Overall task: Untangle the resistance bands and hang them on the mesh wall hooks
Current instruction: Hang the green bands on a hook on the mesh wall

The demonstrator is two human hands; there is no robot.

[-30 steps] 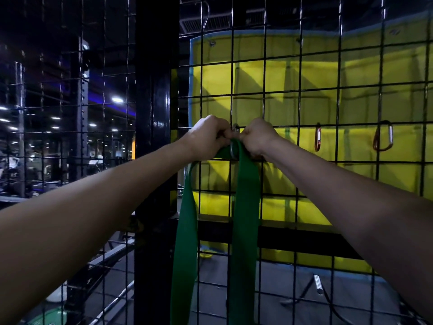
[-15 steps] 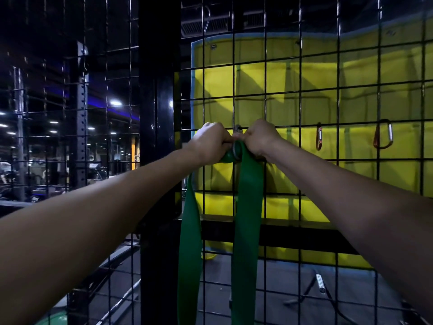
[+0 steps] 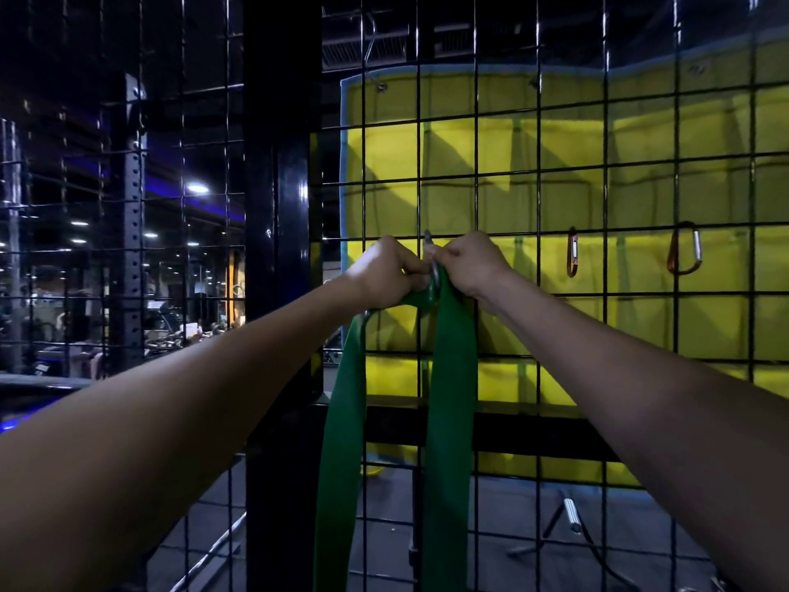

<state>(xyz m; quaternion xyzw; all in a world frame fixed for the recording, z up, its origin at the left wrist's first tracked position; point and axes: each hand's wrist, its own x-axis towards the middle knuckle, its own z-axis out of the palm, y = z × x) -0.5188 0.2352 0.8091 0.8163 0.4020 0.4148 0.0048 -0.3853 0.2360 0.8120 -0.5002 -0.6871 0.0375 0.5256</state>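
Note:
A wide green resistance band (image 3: 450, 403) hangs in two strands down the black mesh wall (image 3: 538, 198). Its top loops at a grey carabiner hook (image 3: 432, 267) clipped to the mesh. My left hand (image 3: 384, 271) grips the band's top just left of the hook. My right hand (image 3: 471, 262) pinches the hook and band from the right. Both hands' fingers are curled and meet at the hook. The band's lower ends run out of view.
Two more carabiner hooks hang on the mesh to the right, a red one (image 3: 572, 253) and an orange-and-silver one (image 3: 685, 249). A yellow mat (image 3: 640, 164) stands behind the mesh. A thick black post (image 3: 281, 207) rises at left.
Both hands stay at the hook with only small shifts. The view has tilted slightly, so hands and band sit a little lower in frame.

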